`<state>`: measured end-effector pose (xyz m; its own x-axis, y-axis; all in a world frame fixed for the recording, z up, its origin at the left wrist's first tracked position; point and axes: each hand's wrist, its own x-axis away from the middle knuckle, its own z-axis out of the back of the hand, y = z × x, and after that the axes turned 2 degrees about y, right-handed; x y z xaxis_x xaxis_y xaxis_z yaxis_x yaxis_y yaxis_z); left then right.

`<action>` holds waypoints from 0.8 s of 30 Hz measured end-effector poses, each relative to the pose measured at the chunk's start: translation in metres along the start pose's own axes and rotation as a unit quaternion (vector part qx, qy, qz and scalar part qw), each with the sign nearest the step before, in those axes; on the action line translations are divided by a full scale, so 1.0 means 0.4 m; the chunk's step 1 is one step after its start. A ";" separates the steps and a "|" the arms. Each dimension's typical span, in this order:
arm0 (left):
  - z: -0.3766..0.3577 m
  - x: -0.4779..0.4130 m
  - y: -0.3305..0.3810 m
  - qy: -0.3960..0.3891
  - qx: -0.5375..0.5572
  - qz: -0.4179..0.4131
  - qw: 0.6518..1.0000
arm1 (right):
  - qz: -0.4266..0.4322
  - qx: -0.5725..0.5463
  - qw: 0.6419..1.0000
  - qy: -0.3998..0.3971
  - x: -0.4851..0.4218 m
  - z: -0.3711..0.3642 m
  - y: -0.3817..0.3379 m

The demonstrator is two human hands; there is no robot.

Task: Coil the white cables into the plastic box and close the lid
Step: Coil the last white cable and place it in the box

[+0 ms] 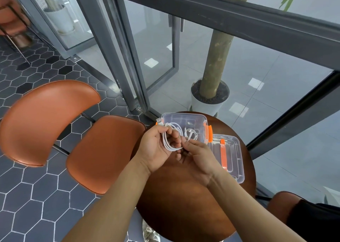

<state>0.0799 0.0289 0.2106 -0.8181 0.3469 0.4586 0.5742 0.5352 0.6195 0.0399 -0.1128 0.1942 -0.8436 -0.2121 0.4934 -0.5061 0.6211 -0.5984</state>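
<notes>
My left hand (156, 144) grips a looped white cable (168, 144) just in front of the clear plastic box (200, 120); its USB plug (159, 121) sticks out past my fingers. My right hand (196, 155) pinches the same cable at the lower right of the loop. Inside the box lies another small white cable coil (191, 133). The box has orange latches (209, 134). Its clear lid (233, 157), with an orange handle, lies flat on the table to the right of the box.
The round brown table (184, 195) holds the box and lid. An orange chair (73, 131) stands to the left. A potted tree in a white pot (207, 104) stands behind the glass wall beyond the table.
</notes>
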 end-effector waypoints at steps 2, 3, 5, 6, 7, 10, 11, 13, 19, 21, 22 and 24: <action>0.004 0.000 0.000 0.028 -0.020 0.006 0.999 | 0.004 0.009 1.000 0.007 -0.002 0.010 0.003; 0.008 0.001 0.001 0.043 -0.031 0.011 0.999 | 0.006 0.012 1.000 0.009 -0.002 0.014 0.005; 0.011 0.004 0.006 0.056 -0.053 0.015 0.997 | 0.005 0.011 1.000 0.001 -0.003 0.022 0.009; 0.011 0.004 0.006 0.063 -0.072 0.011 0.995 | 0.003 0.011 1.000 -0.002 -0.003 0.024 0.011; 0.009 0.005 0.004 0.075 -0.100 0.006 0.992 | 0.002 0.014 1.000 0.001 -0.003 0.026 0.013; 0.012 0.011 -0.007 0.111 -0.227 0.003 0.968 | 0.007 0.008 1.000 0.023 -0.007 0.039 0.013; 0.016 0.016 -0.010 0.112 -0.271 0.007 0.956 | 0.011 0.004 0.999 0.032 -0.009 0.047 0.011; 0.027 0.026 -0.020 0.114 -0.306 0.001 0.945 | 0.020 0.017 0.999 0.044 -0.011 0.063 0.003; 0.018 0.040 -0.039 0.134 -0.316 -0.024 0.939 | 0.050 0.117 0.991 0.045 -0.008 0.082 -0.001; 0.016 0.040 -0.043 0.148 -0.319 -0.032 0.936 | 0.067 0.152 0.985 0.045 -0.002 0.082 -0.002; 0.017 0.040 -0.046 0.153 -0.319 -0.039 0.934 | 0.074 0.171 0.981 0.048 0.002 0.083 -0.003; 0.016 0.041 -0.049 0.167 -0.311 -0.054 0.934 | 0.090 0.219 0.969 0.066 0.010 0.080 -0.007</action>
<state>0.0552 0.0291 0.2019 -0.8768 0.0025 0.4808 0.4805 -0.0335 0.8764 0.0322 -0.1397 0.1776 -0.9096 -0.0134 0.4153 -0.4050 0.2522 -0.8789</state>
